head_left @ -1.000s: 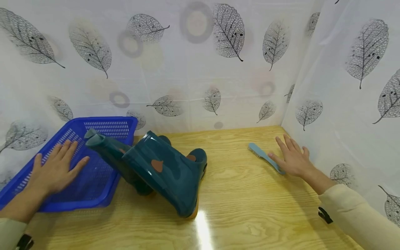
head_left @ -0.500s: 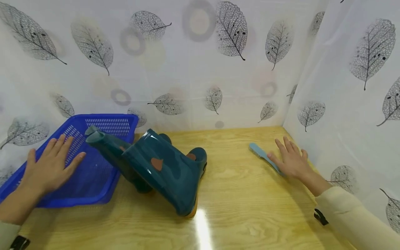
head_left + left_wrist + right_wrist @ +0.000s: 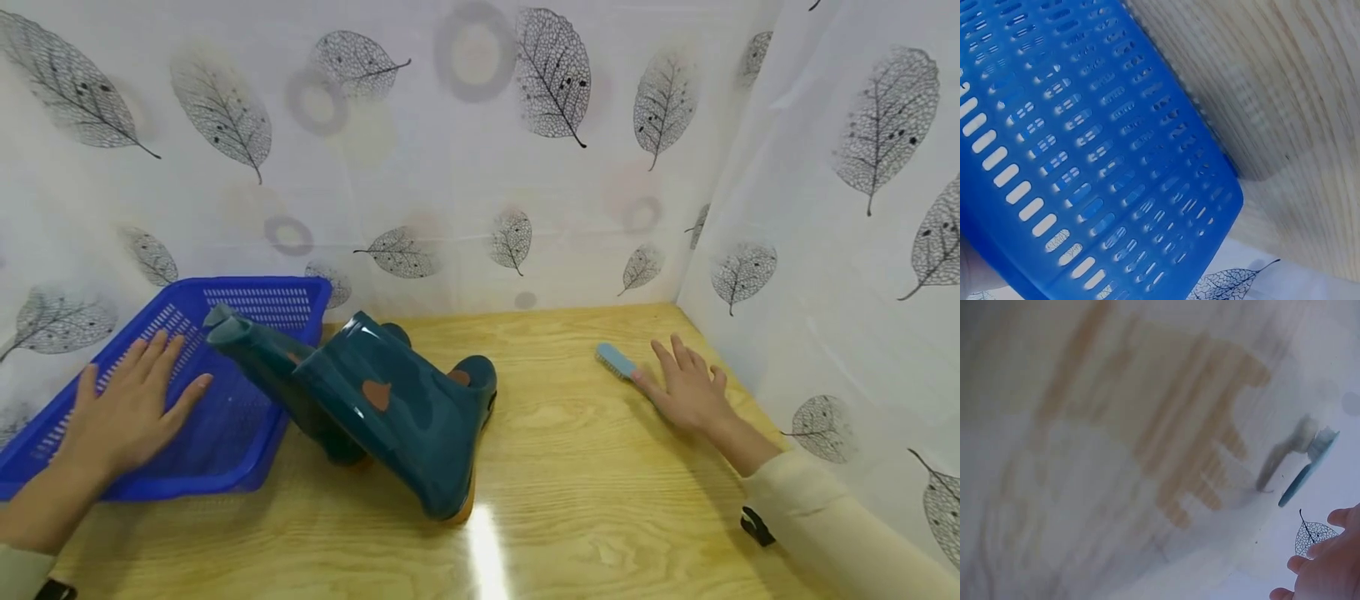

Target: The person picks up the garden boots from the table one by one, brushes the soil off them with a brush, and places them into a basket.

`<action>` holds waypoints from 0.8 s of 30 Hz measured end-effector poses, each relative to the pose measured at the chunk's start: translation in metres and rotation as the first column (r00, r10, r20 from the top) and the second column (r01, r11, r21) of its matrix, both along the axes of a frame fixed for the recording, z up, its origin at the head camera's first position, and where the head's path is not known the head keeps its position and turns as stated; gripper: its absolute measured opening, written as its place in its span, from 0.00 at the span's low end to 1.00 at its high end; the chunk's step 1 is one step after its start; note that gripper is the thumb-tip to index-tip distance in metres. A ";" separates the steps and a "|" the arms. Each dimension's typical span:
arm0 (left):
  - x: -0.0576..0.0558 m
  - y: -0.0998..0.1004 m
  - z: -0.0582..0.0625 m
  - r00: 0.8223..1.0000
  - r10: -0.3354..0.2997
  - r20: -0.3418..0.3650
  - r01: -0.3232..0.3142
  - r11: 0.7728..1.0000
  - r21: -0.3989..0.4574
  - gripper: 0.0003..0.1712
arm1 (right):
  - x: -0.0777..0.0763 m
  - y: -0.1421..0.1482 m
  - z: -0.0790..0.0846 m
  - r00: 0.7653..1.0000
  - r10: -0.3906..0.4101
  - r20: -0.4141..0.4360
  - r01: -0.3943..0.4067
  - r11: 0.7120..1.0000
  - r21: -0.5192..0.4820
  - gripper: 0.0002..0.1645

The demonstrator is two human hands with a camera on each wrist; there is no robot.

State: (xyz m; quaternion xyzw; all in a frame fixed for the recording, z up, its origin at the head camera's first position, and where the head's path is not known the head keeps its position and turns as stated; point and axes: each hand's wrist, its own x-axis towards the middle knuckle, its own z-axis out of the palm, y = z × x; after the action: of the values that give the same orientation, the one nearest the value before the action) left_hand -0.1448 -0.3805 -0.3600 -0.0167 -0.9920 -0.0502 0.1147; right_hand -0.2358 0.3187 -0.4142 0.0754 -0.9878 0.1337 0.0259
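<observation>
My left hand (image 3: pixel 123 417) is spread over the left side of a blue plastic basket (image 3: pixel 198 483), palm down, with nothing in its grasp. In the left wrist view the slotted basket wall (image 3: pixel 1104 150) fills most of the picture. My right hand (image 3: pixel 693 396), fingers apart, hovers over the handle end of a light blue brush (image 3: pixel 617 360) and hides most of that handle. The right wrist view shows the brush (image 3: pixel 1307 472) above the spread fingers (image 3: pixel 1319 575). Between the hands, two dark teal rain boots (image 3: pixel 405 417) with brown heart patches lean together, shafts tilted towards the basket.
Everything stands on a light wooden table (image 3: pixel 570 500). A white curtain (image 3: pixel 450 150) printed with leaves closes off the back and the right side. One boot's shaft top (image 3: pixel 228 325) overlaps the basket in the head view.
My right hand has shifted left and now covers more of the brush handle. The left hand moved slightly out and back again over the basket. Boots and brush stay put.
</observation>
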 end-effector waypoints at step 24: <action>0.015 0.023 0.029 0.979 -0.092 -0.179 0.107 0.991 0.076 0.35 | -0.005 -0.017 -0.009 0.999 -0.003 -0.038 0.004 1.000 0.015 0.51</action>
State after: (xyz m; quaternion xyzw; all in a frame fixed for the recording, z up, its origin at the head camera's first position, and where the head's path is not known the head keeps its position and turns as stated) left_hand -0.1293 -0.3575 -0.3313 -0.0658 -0.9729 -0.0967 0.1996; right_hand -0.2411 0.3016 -0.4229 0.0765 -0.9883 0.1246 0.0444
